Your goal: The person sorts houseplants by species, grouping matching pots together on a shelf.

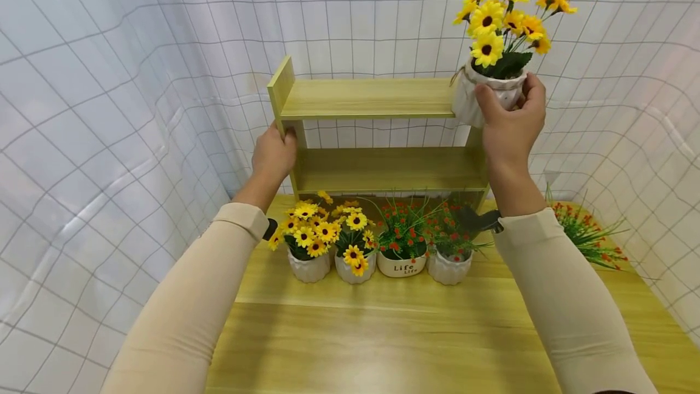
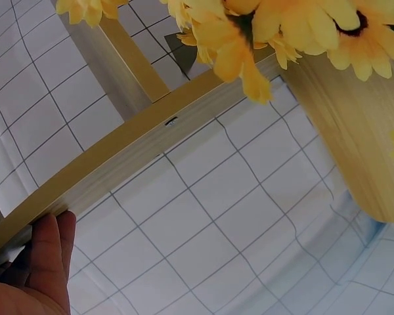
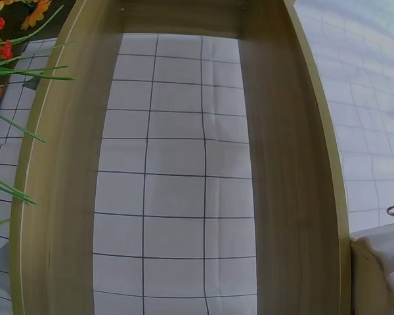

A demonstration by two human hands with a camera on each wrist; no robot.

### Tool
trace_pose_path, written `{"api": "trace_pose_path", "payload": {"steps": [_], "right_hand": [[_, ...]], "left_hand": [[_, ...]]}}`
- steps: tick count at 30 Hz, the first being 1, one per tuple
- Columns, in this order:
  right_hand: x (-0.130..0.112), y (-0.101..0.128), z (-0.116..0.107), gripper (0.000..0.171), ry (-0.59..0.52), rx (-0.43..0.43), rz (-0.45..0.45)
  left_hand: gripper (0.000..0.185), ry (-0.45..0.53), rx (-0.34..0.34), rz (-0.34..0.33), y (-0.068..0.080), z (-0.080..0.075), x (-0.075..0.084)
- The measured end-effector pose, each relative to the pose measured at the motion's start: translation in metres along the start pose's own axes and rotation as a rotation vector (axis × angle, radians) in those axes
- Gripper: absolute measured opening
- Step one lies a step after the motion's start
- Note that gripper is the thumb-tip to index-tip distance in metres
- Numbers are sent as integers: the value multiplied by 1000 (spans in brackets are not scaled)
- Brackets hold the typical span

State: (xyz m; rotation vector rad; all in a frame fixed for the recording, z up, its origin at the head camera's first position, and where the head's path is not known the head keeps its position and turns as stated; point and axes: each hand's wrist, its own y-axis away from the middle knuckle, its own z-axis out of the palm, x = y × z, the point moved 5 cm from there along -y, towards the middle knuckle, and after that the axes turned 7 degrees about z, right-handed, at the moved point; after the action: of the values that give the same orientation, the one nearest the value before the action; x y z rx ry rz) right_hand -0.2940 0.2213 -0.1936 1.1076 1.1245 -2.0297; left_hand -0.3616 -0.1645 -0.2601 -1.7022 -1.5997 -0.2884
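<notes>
Right hand [image 1: 511, 120]: gripping a white pot of sunflowers [image 1: 494, 87], fingers curling round its rim, holding it at the right end of the top board of the shelf [image 1: 372, 99], at about 1 o'clock in the head view.
Left hand [image 1: 273, 154]: clasping the shelf's left upright at about 10 o'clock, fingers [image 2: 49, 252] wrapping its edge.
Done: nothing is standing on either shelf board yet; whether the held pot is already touching the board is hard to tell.
Left: four pots [image 1: 377, 254] are waiting in a row on the tabletop [image 1: 394, 333] in front of the shelf, two yellow, two red; a loose red sprig [image 1: 587, 233] is lying at 3 o'clock.
</notes>
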Motion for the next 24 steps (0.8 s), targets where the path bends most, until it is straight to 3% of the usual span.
{"api": "trace_pose_path", "payload": {"steps": [9,17,24], "right_hand": [[6,-19,9,63,142,20,35],[14,-35,16,70,339,2,117],[15,-46,18,72,412,-10,187]], "left_hand": [[43,-17,2,4,-1,1,-1],[44,-19,-1,9,-1,2,-3],[42,-24,11,40,-4,3,-2]]}}
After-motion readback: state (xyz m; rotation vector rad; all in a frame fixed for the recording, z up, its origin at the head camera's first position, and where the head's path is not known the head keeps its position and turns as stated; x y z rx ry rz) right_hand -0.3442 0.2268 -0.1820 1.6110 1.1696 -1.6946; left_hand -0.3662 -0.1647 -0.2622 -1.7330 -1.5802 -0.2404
